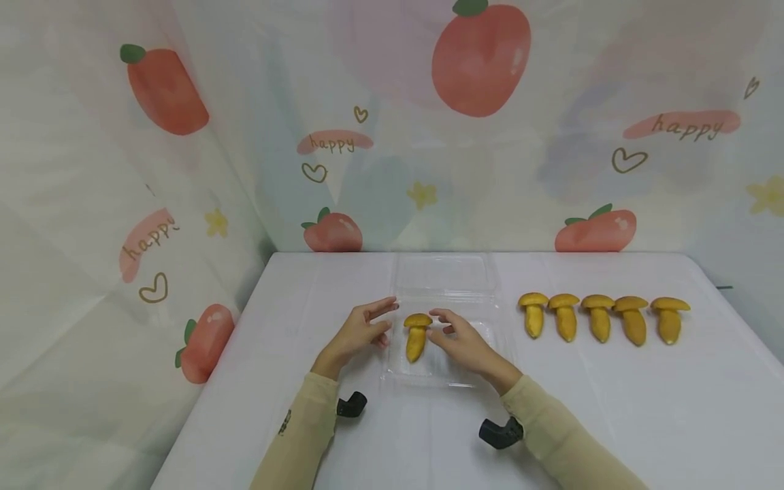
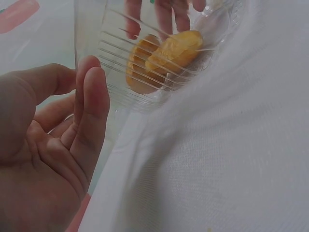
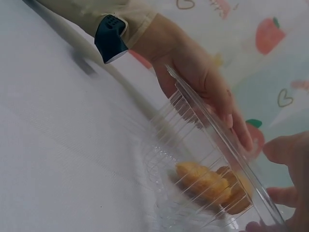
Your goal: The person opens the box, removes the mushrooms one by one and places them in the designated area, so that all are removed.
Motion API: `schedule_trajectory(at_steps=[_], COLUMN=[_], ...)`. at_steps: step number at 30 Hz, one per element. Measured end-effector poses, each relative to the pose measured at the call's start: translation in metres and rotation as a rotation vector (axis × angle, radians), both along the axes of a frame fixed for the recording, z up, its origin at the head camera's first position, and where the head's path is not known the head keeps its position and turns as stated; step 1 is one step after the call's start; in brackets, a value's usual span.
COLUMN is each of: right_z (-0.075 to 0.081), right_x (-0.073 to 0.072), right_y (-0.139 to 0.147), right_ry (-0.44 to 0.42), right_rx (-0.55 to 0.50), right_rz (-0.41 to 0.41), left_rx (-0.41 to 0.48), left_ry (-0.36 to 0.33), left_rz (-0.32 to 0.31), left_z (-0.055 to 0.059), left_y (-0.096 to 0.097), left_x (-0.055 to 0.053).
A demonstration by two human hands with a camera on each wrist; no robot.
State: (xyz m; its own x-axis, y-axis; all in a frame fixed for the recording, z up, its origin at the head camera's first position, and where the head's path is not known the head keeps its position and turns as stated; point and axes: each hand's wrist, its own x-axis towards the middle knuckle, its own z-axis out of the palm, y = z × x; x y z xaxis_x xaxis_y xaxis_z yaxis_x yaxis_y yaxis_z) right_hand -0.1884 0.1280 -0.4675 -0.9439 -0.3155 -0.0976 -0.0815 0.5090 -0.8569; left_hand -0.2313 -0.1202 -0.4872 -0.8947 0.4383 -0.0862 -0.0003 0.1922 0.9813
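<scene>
A yellow-brown mushroom (image 1: 416, 338) lies in the left part of a clear plastic clamshell box (image 1: 429, 382), its cap toward the back. My left hand (image 1: 363, 331) is at the box's left wall with loosely bent fingers and holds nothing. Through the ribbed wall, the left wrist view shows the mushroom (image 2: 176, 50) behind my left fingertips. My right hand (image 1: 463, 345) hovers over the box just right of the mushroom, fingers spread and slightly bent. In the left wrist view, my right fingers (image 2: 164, 17) hang near the mushroom without gripping it.
The box's lid (image 1: 444, 273) lies folded back toward the rear wall. Several similar mushrooms (image 1: 599, 318) stand in a row to the right on the white table (image 1: 612, 401). Black wrist mounts (image 1: 501, 433) sit by both sleeves. A printed fruit-pattern cloth (image 1: 392, 82) hangs behind.
</scene>
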Motion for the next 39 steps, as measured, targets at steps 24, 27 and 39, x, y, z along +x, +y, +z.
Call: schedule_trajectory(at_steps=[24,27,39], right_z=[-0.01,-0.011,-0.006], right_x=[-0.009,-0.009,-0.006], right_y=[-0.017,-0.019,-0.016], right_ry=[0.087,0.079,0.135], right_rx=[-0.099,-0.103,-0.134], right_rz=[0.211,0.22,0.099], left_rx=[0.034,0.028,0.025], left_ry=[-0.001,0.001,0.0], left_rz=[0.023,0.021,0.018], left_z=[0.002,0.002,0.001], left_y=[0.003,0.003,0.002], left_x=[0.003,0.004,0.002])
